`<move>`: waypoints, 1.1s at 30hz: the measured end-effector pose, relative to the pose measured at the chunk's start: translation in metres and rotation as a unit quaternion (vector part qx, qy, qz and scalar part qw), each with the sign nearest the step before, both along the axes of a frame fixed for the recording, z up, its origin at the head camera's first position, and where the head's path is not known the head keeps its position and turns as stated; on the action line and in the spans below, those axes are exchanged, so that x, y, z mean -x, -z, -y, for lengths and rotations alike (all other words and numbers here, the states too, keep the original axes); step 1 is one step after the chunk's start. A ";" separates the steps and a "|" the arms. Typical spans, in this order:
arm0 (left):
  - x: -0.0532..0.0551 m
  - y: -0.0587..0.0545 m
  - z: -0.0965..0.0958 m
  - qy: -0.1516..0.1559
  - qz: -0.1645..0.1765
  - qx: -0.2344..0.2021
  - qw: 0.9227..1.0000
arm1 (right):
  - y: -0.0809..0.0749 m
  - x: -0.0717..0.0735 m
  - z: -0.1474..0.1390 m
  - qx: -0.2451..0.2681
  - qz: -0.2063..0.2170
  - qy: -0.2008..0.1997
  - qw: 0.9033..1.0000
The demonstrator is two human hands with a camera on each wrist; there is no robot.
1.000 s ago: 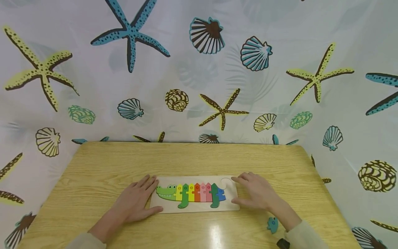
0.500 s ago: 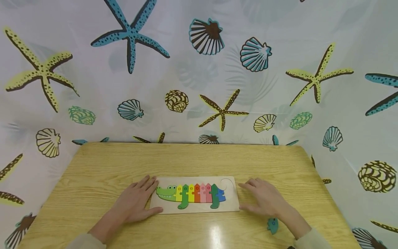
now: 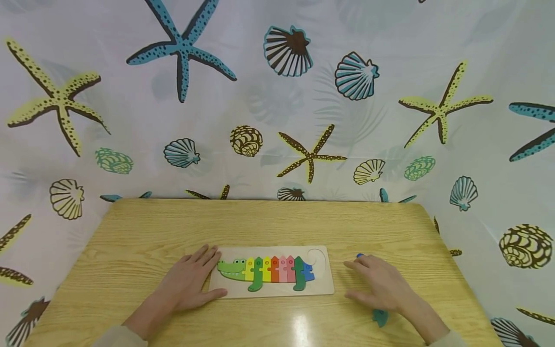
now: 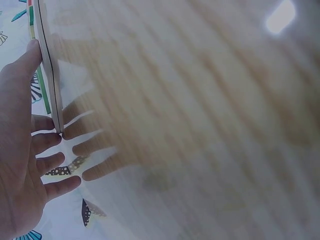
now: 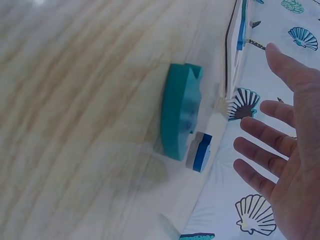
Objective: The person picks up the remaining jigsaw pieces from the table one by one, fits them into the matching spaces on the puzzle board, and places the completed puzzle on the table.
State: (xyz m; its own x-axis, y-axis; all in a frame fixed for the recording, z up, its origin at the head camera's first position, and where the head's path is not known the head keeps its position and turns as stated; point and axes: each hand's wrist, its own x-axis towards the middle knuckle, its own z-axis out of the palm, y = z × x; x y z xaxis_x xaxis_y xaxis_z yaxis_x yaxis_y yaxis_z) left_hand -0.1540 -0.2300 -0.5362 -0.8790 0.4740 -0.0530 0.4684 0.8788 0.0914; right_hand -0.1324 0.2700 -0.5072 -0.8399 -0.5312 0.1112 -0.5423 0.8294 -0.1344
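Note:
A pale wooden puzzle board (image 3: 279,290) lies on the table, with a crocodile (image 3: 233,268) made of coloured, numbered pieces set in it. The curled tail outline at its right end holds no piece. My left hand (image 3: 185,280) rests at the board's left end, fingers straight along it and thumb touching its near edge. Right of the board, my right hand (image 3: 385,285) hovers with fingers spread, holding nothing. Below and behind it, partly hidden in the head view, are a teal puzzle piece (image 5: 179,112) and a smaller blue piece (image 5: 202,153).
The wood-grain table (image 3: 260,221) has its far edge against a white cloth backdrop (image 3: 208,120) printed with starfish and shells. Glare shows on the table in front of the board.
My right hand has left the board's right end and moved right, over the loose pieces. The blue piece now shows by its fingertips. My left hand and the board stay put.

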 end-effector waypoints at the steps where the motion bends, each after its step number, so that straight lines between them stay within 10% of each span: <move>1: 0.000 0.000 0.000 0.000 0.001 0.000 1.000 | 0.000 -0.001 -0.002 -0.003 0.000 0.001 1.000; 33: 0.000 -0.002 0.000 0.000 0.000 0.000 1.000 | 0.010 -0.032 -0.039 -0.025 0.038 0.014 0.999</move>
State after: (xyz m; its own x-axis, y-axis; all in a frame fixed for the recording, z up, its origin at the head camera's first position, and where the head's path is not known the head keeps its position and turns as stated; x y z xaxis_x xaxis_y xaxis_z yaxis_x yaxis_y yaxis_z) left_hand -0.1537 -0.2301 -0.5342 -0.8785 0.4746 -0.0538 0.4689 0.8785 0.0917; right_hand -0.1001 0.3094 -0.5172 -0.8600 -0.5098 0.0195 -0.5077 0.8514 -0.1320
